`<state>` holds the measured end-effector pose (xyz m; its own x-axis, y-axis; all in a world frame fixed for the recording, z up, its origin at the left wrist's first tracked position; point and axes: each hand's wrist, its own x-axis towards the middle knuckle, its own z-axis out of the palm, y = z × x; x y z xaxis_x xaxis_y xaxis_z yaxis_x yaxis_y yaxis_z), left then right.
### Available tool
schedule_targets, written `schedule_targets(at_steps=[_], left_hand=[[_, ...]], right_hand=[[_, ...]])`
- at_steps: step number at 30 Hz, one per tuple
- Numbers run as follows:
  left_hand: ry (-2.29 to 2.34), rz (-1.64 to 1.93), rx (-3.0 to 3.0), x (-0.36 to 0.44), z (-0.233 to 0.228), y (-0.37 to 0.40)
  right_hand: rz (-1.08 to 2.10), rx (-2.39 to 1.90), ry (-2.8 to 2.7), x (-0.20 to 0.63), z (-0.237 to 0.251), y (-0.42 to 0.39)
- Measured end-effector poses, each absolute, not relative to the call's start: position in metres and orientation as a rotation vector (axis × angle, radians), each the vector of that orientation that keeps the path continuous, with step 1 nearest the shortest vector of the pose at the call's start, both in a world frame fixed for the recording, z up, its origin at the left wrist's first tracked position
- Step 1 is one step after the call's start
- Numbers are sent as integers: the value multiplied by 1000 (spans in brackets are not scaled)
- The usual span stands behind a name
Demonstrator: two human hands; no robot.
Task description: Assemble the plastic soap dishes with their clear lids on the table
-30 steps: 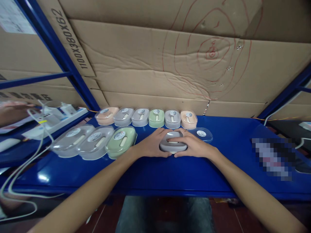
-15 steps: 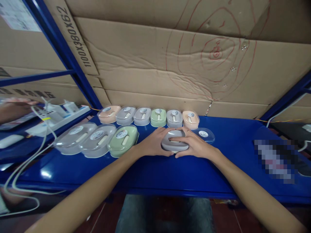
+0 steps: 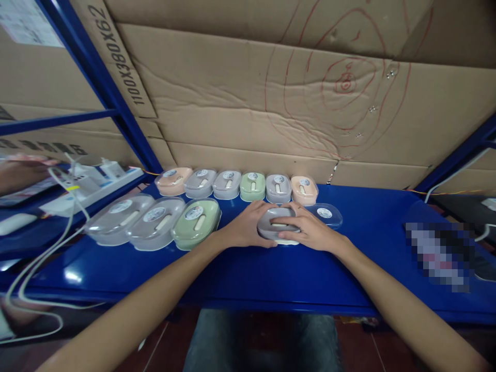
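Gray box [image 3: 269, 230] is sitting between our left hand [image 3: 245, 228] and right hand [image 3: 318, 228]; we are clamping our fingers [image 3: 296, 222] around it, near 9 lidded boxes [image 3: 190, 233].

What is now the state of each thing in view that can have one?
Clear plastic cover with white label: loose, lying flat.
Grey rounded plastic box: held, without such a cover.
Left hand: curved round that box's left.
Right hand: on that box's right, fingers across the top.
Six peach, grey and green rounded boxes behind: covered.
Three grey and green rounded boxes: covered.
White plastic power strip: whether switched on, cannot tell.
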<state>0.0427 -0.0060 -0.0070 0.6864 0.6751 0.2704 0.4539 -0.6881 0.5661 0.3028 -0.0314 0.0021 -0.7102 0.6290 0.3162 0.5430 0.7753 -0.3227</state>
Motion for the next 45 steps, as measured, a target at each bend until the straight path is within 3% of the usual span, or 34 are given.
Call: schedule_targets(at_steps=[22,45], left_hand=[[880,698,2411,42,-10,-4],[835,636,2526,42,-10,-3]], right_hand=[[309,-952,-2509,308,7,-31],[118,-976,-2584,304,6,-38]])
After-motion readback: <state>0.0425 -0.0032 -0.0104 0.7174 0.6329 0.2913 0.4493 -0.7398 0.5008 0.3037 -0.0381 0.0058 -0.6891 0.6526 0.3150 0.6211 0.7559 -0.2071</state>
